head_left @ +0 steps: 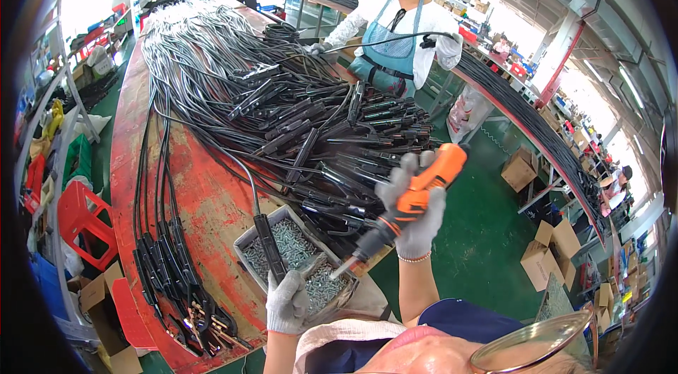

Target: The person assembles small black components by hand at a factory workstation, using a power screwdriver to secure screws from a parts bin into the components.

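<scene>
My left hand (pixel 288 303), in a grey glove, is closed round the lower end of a long black plastic handle (pixel 268 241) with a cable running up from its far end. The handle lies above an open bin (pixel 244 261) full of small silvery screws (pixel 286 233). My gloved right hand (pixel 422 226) grips an orange and black power screwdriver (pixel 424 187), tilted so that its bit points down and left. The bit's tip is over the near right part of the bin, a short way from my left fingers; whether it touches the screws I cannot tell.
A big pile of black handles (pixel 304 141) and grey cables (pixel 191 49) covers the worn red table (pixel 205 183). Several handles with copper-coloured parts (pixel 201 321) lie at the near left. Across the table a person (pixel 399 28) holds a cable. A red stool (pixel 85 222) stands left.
</scene>
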`<action>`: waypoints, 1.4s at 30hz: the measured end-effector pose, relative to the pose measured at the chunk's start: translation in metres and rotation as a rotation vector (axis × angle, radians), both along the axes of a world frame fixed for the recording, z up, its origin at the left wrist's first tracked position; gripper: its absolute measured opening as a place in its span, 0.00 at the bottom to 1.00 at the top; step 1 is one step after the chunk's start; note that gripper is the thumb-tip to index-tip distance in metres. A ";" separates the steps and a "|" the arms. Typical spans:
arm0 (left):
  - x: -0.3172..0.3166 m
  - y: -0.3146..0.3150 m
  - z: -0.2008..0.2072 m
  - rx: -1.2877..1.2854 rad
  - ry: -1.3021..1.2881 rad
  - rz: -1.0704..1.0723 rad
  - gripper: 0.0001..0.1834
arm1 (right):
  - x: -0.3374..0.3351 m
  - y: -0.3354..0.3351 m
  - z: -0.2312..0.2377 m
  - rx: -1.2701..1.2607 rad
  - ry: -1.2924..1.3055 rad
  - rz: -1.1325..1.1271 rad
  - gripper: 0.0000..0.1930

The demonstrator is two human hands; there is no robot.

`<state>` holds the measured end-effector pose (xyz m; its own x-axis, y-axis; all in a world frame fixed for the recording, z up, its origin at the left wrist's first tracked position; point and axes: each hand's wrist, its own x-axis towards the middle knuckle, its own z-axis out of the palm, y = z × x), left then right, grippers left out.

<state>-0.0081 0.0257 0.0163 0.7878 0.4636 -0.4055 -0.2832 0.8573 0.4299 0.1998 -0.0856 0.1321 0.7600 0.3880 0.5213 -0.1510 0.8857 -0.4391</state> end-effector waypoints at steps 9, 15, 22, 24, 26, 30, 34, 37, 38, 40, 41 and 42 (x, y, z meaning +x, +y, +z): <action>0.012 -0.012 -0.003 0.102 0.195 -0.082 0.15 | -0.013 -0.023 -0.012 -0.006 -0.075 -0.194 0.36; 0.006 -0.014 -0.009 0.157 0.169 -0.102 0.09 | -0.024 -0.021 -0.021 -0.026 -0.011 -0.137 0.44; 0.003 -0.026 0.000 0.142 0.321 0.050 0.08 | -0.034 -0.029 -0.033 -0.108 0.040 -0.121 0.41; 0.014 -0.028 0.003 0.137 0.430 0.228 0.09 | -0.035 -0.027 -0.036 -0.084 0.007 -0.103 0.41; 0.019 -0.023 -0.006 0.161 0.332 0.311 0.09 | -0.036 -0.026 -0.040 -0.105 -0.020 -0.161 0.40; 0.021 -0.016 -0.001 0.181 0.332 0.182 0.08 | -0.037 -0.021 -0.042 -0.093 -0.160 -0.191 0.38; 0.009 -0.006 -0.006 0.085 0.234 0.047 0.08 | -0.029 -0.018 -0.057 -0.142 -0.170 -0.152 0.38; 0.005 -0.009 -0.012 0.043 0.089 0.087 0.12 | -0.032 -0.015 -0.064 -0.167 -0.157 -0.154 0.38; 0.003 -0.009 -0.013 0.032 0.102 0.089 0.12 | -0.033 -0.015 -0.065 -0.173 -0.162 -0.158 0.38; 0.000 -0.010 -0.014 0.048 0.124 0.028 0.14 | -0.036 -0.015 -0.066 -0.221 -0.163 -0.184 0.38; 0.003 -0.012 -0.006 0.086 0.149 0.060 0.13 | -0.037 -0.015 -0.067 -0.221 -0.158 -0.180 0.38; 0.002 -0.012 -0.006 0.071 0.158 0.060 0.13 | -0.037 -0.015 -0.069 -0.222 -0.154 -0.178 0.38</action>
